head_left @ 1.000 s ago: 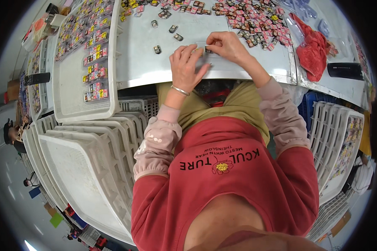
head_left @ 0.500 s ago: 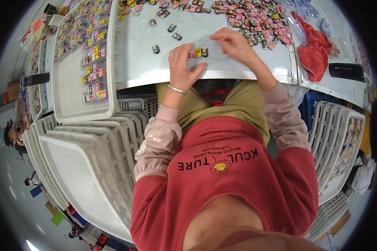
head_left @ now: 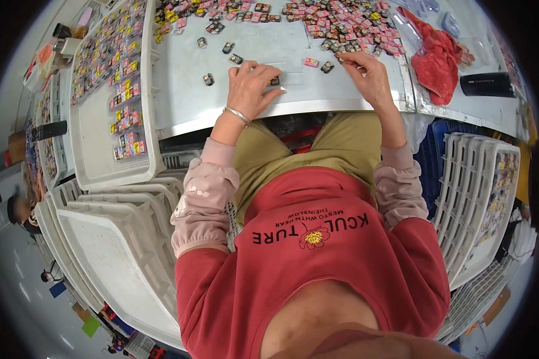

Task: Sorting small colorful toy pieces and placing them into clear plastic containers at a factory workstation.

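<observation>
While a pale table [head_left: 182, 99] fills the far side, a white tray [head_left: 96, 142] at left holds rows of small colourful packs [head_left: 126, 99]. The right hand [head_left: 370, 76] has moved right to the pile [head_left: 347, 24], leaving the left hand [head_left: 247, 91] alone over the clear case [head_left: 292, 78], near centre; I cannot tell either grip. A black piece [head_left: 274, 81] shows in the case; a pink block [head_left: 311, 62] now lies loose between the hands.

Decent gap over tabletop [head_left: 320, 94] between left hand [head_left: 248, 90] and right hand [head_left: 371, 79], upper center. Block pile [head_left: 356, 27] clogs top, tray rim [head_left: 152, 113] walls off upper left, red cloth [head_left: 438, 70] crowds upper right.
</observation>
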Available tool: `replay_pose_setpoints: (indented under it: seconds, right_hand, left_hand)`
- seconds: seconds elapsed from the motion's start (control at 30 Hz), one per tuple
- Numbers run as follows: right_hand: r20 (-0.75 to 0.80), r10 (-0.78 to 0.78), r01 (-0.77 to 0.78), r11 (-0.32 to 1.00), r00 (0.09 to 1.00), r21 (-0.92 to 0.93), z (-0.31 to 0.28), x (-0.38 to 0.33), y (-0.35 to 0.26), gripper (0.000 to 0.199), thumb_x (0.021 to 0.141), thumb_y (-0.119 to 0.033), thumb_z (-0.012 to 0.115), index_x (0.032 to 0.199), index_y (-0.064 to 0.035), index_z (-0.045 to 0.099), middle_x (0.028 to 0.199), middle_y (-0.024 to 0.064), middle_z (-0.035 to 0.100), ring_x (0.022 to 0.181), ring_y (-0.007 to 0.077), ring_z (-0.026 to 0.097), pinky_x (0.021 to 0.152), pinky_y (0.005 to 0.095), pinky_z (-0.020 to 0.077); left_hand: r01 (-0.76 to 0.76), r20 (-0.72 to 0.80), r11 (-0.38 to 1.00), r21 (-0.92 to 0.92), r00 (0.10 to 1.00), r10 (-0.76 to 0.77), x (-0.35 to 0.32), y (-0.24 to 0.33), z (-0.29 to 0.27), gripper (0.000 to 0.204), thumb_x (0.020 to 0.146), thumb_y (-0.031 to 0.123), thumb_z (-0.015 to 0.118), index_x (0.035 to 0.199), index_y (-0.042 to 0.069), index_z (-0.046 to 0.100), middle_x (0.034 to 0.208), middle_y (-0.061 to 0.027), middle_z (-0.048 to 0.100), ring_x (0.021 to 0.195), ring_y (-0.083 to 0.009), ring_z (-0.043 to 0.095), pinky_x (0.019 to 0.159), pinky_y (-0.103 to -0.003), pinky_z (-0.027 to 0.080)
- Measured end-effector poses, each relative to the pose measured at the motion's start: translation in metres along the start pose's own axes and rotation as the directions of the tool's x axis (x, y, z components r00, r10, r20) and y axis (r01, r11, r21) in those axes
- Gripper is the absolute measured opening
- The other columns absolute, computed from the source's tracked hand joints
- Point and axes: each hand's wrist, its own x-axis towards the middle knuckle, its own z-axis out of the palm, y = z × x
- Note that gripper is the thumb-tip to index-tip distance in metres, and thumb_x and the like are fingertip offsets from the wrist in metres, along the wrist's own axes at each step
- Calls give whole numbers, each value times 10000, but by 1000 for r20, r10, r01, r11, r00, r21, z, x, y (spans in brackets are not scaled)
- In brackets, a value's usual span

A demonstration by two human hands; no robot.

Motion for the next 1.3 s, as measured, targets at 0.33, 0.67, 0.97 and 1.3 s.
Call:
replay_pose_setpoints:
  seconds: [0.33,0.67,0.97,1.3]
  right_hand:
    - [52,-196,198,980,979,-32,20,25,-5,168,828,-5,606,990,0,651,896,90,628,743,194,609,642,281,475]
    - [264,-248,335,867,932,-368,49,37,-18,208,794,-64,618,998,-39,649,895,134,605,792,331,589,713,400,478]
    - [402,135,-327,827,906,458,42,36,-11,240,854,-102,652,1079,-31,611,858,15,638,711,66,593,655,214,473]
    - [485,222,-514,584,846,628,53,27,-27,217,871,-110,642,1072,-32,632,807,8,654,684,70,618,593,199,488]
  left_hand:
    - [51,-48,997,-50,997,-53,-7,9,-6,378,690,241,769,1037,142,655,1005,0,653,963,-233,537,819,-364,355]
    - [266,-451,941,-208,828,-334,-40,-27,-30,140,802,75,661,936,44,685,895,-89,673,822,-235,606,724,-324,476]
    - [112,-134,993,-26,984,-114,-12,16,0,481,682,261,775,1119,131,621,1015,-9,656,989,-229,514,831,-365,355]
    - [149,-53,987,-55,987,-152,-13,8,4,476,696,273,769,1130,147,619,974,17,662,971,-214,508,818,-359,332]
